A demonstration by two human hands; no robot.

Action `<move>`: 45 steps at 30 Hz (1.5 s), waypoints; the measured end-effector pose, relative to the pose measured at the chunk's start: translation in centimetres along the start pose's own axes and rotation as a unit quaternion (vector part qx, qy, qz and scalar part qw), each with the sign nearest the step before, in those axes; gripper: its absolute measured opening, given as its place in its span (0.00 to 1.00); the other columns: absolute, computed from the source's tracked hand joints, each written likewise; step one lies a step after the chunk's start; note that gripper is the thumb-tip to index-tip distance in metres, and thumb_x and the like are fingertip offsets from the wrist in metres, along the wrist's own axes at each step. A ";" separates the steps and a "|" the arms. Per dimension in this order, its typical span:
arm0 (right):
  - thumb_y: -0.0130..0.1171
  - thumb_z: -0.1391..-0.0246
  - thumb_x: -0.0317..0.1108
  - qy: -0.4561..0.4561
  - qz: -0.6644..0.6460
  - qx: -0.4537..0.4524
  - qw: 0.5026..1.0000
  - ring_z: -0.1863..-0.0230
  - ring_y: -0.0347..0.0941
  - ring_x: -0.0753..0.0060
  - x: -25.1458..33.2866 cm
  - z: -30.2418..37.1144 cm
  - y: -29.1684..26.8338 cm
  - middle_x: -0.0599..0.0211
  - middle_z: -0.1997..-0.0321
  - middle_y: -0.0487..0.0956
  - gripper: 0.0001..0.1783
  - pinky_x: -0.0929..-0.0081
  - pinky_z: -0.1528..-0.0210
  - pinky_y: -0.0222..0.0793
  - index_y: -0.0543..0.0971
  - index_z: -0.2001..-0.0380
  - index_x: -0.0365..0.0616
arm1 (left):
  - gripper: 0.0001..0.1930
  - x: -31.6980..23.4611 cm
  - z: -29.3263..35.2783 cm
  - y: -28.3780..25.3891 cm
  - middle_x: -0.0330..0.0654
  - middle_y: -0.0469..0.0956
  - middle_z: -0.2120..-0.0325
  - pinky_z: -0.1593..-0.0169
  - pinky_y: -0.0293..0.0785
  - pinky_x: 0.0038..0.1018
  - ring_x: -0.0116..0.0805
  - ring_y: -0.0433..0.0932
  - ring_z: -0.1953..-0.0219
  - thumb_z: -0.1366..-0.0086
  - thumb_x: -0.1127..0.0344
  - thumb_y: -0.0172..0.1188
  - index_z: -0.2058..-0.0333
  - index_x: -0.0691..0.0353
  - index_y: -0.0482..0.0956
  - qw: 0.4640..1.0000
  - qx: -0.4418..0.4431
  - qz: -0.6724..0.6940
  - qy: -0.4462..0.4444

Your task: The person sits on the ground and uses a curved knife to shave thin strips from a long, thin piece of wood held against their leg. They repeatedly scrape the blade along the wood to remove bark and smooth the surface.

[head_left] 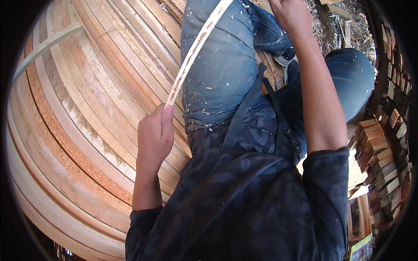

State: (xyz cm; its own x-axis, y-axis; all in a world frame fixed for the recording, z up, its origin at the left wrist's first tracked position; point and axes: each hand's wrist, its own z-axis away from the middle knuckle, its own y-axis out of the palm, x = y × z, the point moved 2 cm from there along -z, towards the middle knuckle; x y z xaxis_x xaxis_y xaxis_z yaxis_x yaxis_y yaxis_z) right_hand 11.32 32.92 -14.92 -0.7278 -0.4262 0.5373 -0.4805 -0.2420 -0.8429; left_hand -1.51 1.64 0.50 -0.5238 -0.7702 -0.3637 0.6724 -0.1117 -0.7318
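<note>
A narrow, pale wooden strip (198, 48) with brown patches along its face slants up across my left thigh and runs out of the top of the view. My left hand (156, 130) is closed around its lower end, the thumb lying along the wood. Up at the top edge is my right hand (294, 17), its fingers curled and partly cut off by the frame. Whatever it may hold is out of sight. My right forearm reaches up past my bent legs in jeans (222, 65), which are flecked with wood chips.
Long wooden boards (87, 108) lie side by side to my left, with a pale batten (48, 43) across them at the far left. Small cut wood blocks (379, 148) are stacked at the right. Shavings (326, 28) cover the ground at the upper right.
</note>
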 end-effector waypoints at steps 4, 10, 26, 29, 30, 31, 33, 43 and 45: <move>0.46 0.46 0.69 -0.183 0.091 0.089 0.975 0.76 0.79 0.49 4.3 3.3 -0.7 0.54 0.81 0.79 0.36 0.60 0.69 0.76 0.82 0.71 0.43 | 0.22 0.7 0.8 0.0 0.55 0.63 0.87 0.77 0.60 0.41 0.55 0.65 0.83 0.28 0.57 0.41 0.76 0.67 0.69 1.000 0.001 0.024 -0.012; 0.45 0.46 0.69 -0.008 0.115 0.041 0.992 0.72 0.78 0.43 -3.1 -0.9 -1.5 0.44 0.79 0.77 0.41 0.54 0.68 0.74 0.80 0.77 0.36 | 0.21 0.9 0.8 0.0 0.55 0.63 0.87 0.77 0.61 0.41 0.55 0.66 0.83 0.28 0.58 0.42 0.76 0.67 0.68 1.000 -0.006 0.002 0.002; 0.50 0.47 0.67 -0.073 -0.011 0.097 0.993 0.77 0.77 0.47 3.3 4.9 -1.2 0.51 0.83 0.77 0.36 0.60 0.72 0.73 0.81 0.78 0.40 | 0.13 1.4 0.8 -0.1 0.50 0.67 0.88 0.79 0.63 0.36 0.51 0.69 0.85 0.34 0.59 0.55 0.72 0.64 0.72 0.998 -0.052 -0.028 0.000; 0.50 0.49 0.69 -0.096 -0.051 0.141 0.984 0.77 0.77 0.48 6.5 7.4 -0.6 0.49 0.85 0.76 0.38 0.58 0.72 0.74 0.80 0.80 0.39 | 0.12 2.2 0.4 -0.3 0.46 0.66 0.89 0.80 0.61 0.31 0.38 0.65 0.88 0.36 0.62 0.58 0.72 0.65 0.71 0.998 -0.064 0.013 -0.006; 0.52 0.50 0.68 -0.067 -0.076 0.175 0.979 0.76 0.78 0.48 7.2 7.9 -0.4 0.49 0.84 0.76 0.37 0.58 0.70 0.74 0.80 0.79 0.37 | 0.11 2.2 0.3 -0.3 0.41 0.64 0.88 0.79 0.59 0.28 0.32 0.62 0.85 0.35 0.63 0.57 0.72 0.65 0.71 0.997 -0.070 0.035 -0.011; 0.54 0.50 0.67 -0.055 -0.104 0.178 0.977 0.76 0.78 0.47 7.4 8.3 -0.3 0.49 0.84 0.76 0.37 0.59 0.70 0.74 0.80 0.78 0.37 | 0.11 2.1 0.2 -0.1 0.36 0.63 0.87 0.79 0.57 0.25 0.25 0.60 0.83 0.35 0.65 0.57 0.73 0.64 0.71 0.995 -0.076 0.057 -0.015; 0.56 0.51 0.66 -0.034 -0.156 0.183 0.970 0.77 0.77 0.46 7.4 8.9 -0.4 0.50 0.84 0.76 0.36 0.59 0.70 0.74 0.80 0.75 0.36 | 0.11 2.3 0.0 0.1 0.30 0.61 0.86 0.78 0.54 0.21 0.18 0.57 0.81 0.34 0.66 0.56 0.74 0.64 0.70 0.991 -0.078 0.110 -0.017; 0.57 0.40 0.40 0.133 -0.354 0.120 0.918 0.77 0.62 0.84 3.4 11.1 -2.4 0.73 0.81 0.71 0.15 0.80 0.75 0.60 0.75 0.67 0.36 | 0.23 4.3 -1.8 -0.2 0.27 0.55 0.88 0.82 0.50 0.18 0.16 0.54 0.86 0.27 0.52 0.42 0.80 0.59 0.65 0.934 0.120 0.327 -0.075; 0.55 0.39 0.41 0.140 -0.382 0.128 0.905 0.77 0.63 0.83 3.4 11.0 -2.9 0.71 0.81 0.71 0.16 0.79 0.74 0.62 0.75 0.66 0.36 | 0.24 4.2 -1.8 -0.2 0.27 0.54 0.88 0.82 0.49 0.18 0.16 0.53 0.86 0.26 0.51 0.39 0.80 0.59 0.64 0.937 0.127 0.317 -0.074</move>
State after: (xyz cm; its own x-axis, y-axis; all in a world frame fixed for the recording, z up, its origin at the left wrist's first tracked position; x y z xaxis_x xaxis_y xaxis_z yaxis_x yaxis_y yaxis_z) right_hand 15.59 22.55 -10.96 -0.3441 0.1784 0.9218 -0.7927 -0.5813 -0.1835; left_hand -4.80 -0.43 -1.94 0.0878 -0.8092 -0.5809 0.9366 0.2656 -0.2285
